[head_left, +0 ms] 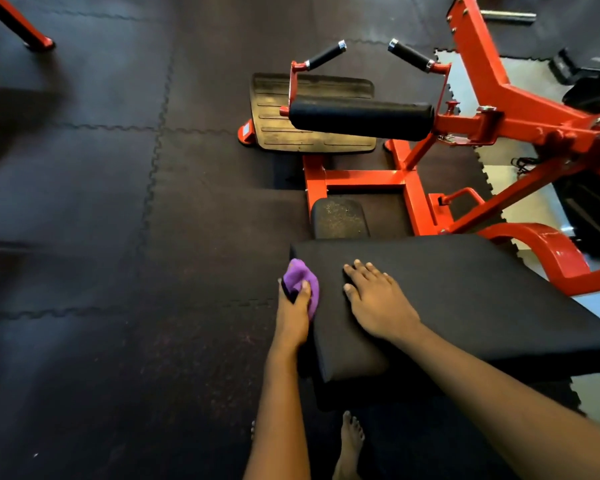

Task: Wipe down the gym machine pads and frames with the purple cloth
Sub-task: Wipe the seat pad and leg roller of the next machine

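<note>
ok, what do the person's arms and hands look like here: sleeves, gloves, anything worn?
Both forearms are bare as far as the head view shows, with no sleeves in sight. The left hand and right hand wear no gloves. No watch, bracelet or ring is visible on either, and the fingers are uncovered.

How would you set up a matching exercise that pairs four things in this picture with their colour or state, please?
Column 1
1. cloth
2. right hand
3. roller pad
4. frame

Column 2
A. lies flat on the seat pad
B. red
C. purple, gripped by the left hand
D. black cylinder

Pairs: 1-C, 2-A, 3-D, 4-B
</note>
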`<move>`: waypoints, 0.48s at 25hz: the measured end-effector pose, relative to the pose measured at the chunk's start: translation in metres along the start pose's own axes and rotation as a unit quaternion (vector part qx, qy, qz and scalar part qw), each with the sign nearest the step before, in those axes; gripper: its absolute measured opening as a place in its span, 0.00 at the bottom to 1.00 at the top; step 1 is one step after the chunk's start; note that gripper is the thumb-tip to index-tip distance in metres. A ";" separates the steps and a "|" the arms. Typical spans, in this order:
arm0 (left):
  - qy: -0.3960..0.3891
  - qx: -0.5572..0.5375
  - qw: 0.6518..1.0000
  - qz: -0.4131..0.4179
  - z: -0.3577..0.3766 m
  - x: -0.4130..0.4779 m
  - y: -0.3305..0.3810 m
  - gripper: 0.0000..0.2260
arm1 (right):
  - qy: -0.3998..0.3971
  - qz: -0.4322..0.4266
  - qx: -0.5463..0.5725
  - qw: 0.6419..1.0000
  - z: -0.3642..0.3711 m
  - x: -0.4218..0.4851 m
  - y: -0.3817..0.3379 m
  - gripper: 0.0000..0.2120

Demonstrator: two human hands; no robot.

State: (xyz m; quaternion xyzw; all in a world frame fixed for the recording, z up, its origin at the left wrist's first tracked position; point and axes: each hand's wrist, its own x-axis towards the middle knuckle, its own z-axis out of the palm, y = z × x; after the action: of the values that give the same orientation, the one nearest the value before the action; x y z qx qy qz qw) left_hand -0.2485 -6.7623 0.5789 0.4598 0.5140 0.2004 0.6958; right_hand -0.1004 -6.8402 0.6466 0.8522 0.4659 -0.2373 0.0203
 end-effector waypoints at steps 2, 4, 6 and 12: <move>0.019 0.049 0.998 0.021 0.007 0.081 -0.010 0.43 | 0.006 0.007 -0.004 1.000 0.002 0.001 0.000 0.25; 0.021 0.099 0.994 0.031 0.015 0.161 -0.031 0.41 | 0.004 0.011 -0.004 1.000 0.003 0.005 0.003 0.25; 0.009 0.103 0.994 0.019 0.017 0.177 -0.013 0.32 | -0.008 0.014 -0.001 1.000 0.002 0.005 0.004 0.24; 0.009 -0.053 0.996 -0.067 0.008 0.056 -0.016 0.16 | -0.011 0.020 -0.007 1.000 0.002 0.002 0.002 0.24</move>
State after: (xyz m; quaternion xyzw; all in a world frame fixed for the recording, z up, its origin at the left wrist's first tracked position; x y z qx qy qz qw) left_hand -0.2229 -6.7315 0.5356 0.3851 0.5384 0.1840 0.7266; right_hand -0.0983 -6.8401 0.6431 0.8587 0.4498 -0.2428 0.0358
